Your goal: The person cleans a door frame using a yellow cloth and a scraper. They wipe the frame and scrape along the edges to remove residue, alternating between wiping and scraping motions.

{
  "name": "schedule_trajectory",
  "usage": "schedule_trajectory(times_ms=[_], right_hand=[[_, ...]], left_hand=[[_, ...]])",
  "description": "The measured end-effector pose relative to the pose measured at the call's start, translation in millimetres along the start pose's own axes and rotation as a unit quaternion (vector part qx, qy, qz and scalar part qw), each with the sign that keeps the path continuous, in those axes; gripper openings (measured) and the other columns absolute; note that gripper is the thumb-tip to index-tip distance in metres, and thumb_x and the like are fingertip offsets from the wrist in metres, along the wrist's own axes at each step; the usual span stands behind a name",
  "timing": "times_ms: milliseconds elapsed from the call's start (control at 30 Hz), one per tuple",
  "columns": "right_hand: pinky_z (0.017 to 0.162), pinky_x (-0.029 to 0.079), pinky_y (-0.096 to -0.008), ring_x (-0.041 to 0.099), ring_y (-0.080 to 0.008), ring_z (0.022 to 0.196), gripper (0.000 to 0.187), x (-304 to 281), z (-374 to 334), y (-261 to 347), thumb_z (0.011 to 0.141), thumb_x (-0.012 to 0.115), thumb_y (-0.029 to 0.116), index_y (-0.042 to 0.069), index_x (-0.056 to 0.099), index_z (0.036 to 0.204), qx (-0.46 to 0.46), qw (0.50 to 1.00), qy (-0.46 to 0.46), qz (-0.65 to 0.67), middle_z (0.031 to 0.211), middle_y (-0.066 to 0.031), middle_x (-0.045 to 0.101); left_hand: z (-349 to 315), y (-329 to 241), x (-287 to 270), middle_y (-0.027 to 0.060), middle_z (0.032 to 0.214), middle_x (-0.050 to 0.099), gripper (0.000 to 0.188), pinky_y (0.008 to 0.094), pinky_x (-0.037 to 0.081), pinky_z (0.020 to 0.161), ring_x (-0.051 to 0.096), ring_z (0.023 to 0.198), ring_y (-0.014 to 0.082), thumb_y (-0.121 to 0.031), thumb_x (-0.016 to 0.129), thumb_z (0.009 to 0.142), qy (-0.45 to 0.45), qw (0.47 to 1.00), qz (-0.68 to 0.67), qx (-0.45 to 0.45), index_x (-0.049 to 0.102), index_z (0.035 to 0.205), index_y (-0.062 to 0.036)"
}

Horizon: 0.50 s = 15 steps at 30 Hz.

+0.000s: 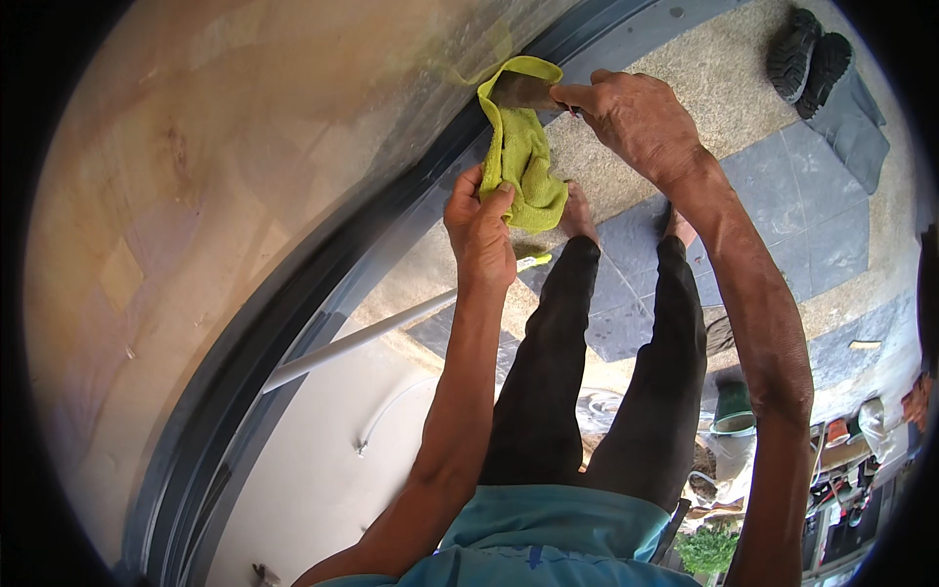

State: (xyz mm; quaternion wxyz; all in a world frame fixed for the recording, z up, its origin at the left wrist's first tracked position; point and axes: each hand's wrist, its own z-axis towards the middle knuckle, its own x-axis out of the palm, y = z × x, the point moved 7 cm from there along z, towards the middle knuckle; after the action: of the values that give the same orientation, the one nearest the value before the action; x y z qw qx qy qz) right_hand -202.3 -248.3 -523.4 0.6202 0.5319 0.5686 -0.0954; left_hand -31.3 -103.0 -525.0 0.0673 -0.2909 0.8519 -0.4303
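My left hand [479, 220] pinches the lower left edge of a yellow-green cloth [528, 166] between thumb and fingers. From the right, my right hand [636, 122] grips a scraper with a flat metal blade [523, 91]; its handle is mostly hidden by my fingers. The blade lies against the upper part of the cloth, and a fold of the cloth loops around its far end. Both hands are beside the dark metal frame [430, 166] of a large glass pane [225, 186].
A pale pole [362, 339] slants from the frame behind my left forearm. My bare feet [579, 210] stand on grey tiles and pebbled floor. Dark shoes [810, 61] lie at the far right. A green bucket [734, 411] and assorted clutter [846, 460] are at the lower right.
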Motion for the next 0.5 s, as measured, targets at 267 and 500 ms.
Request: schedule_trajectory(times_ms=[267, 500], right_hand=[[0.079, 0.061, -0.0417, 0.074, -0.0302, 0.090, 0.037, -10.0, -4.1, -21.6, 0.092, 0.064, 0.011, 0.023, 0.070, 0.127, 0.015, 0.999, -0.032, -0.042, 0.094, -0.0118, 0.072], [0.074, 0.061, -0.0409, 0.073, -0.0286, 0.085, 0.034, -23.9, -22.2, -44.5, 0.096, 0.065, 0.018, 0.026, 0.070, 0.128, 0.051, 0.991, -0.109, -0.060, 0.096, -0.0074, 0.070]], left_hand=[[12.5, -5.0, 16.7, 0.0171, 0.125, 0.066, 0.039, 0.0353, 0.050, 0.105, 0.066, 0.113, 0.0203, 0.003, 0.066, 0.093, 0.010, 1.000, 0.000, -0.010, 0.054, 0.130, 0.0071], [26.6, -2.3, 76.8, 0.0139, 0.116, 0.066, 0.039, 0.0333, 0.053, 0.095, 0.066, 0.101, 0.0167, -0.002, 0.069, 0.087, 0.052, 0.999, -0.001, -0.017, 0.058, 0.123, 0.0065]])
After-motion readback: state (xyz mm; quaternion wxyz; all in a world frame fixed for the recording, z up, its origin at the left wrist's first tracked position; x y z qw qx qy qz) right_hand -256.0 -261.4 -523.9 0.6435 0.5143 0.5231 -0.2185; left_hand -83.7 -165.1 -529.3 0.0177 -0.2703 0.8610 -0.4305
